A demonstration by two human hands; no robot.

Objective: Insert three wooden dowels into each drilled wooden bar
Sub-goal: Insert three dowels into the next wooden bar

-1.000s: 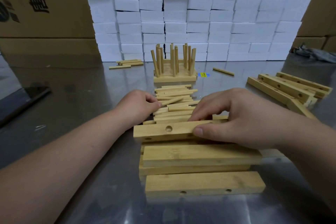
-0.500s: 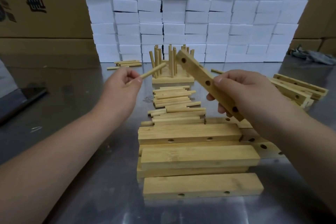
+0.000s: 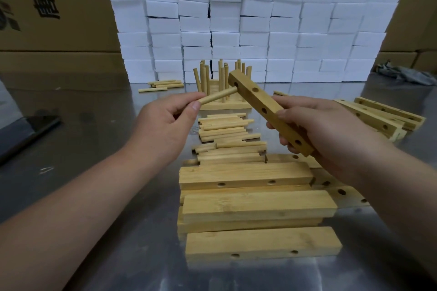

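Head view: the left hand (image 3: pixel 165 123) holds a dowel (image 3: pixel 217 97) near its back end, the grip a pinch of thumb against fingertips. The dowel's front end sits at the mouth of the farthest hole (image 3: pixel 236 84) in the drilled bar (image 3: pixel 264 106). How deep the tip has gone I cannot tell. The right hand (image 3: pixel 319 130) has its grip curled round the near half of that bar and holds it in the air, tilted, above the loose dowels (image 3: pixel 224 130) lying on the table (image 3: pixel 94 137).

The step in hand looks like seating the first dowel in this bar, since none stands in it yet. To do it well, line the dowel up square to the drilled face before pushing (a slanted entry is likely to jam or chew the hole's edge). Then press along its axis with a slight twist. The bar is gripped well away from the hole being filled, so it may lever under the push. Sliding the right grip closer, or bracing the bar on the stacked bars (image 3: pixel 255 205), should steady it.
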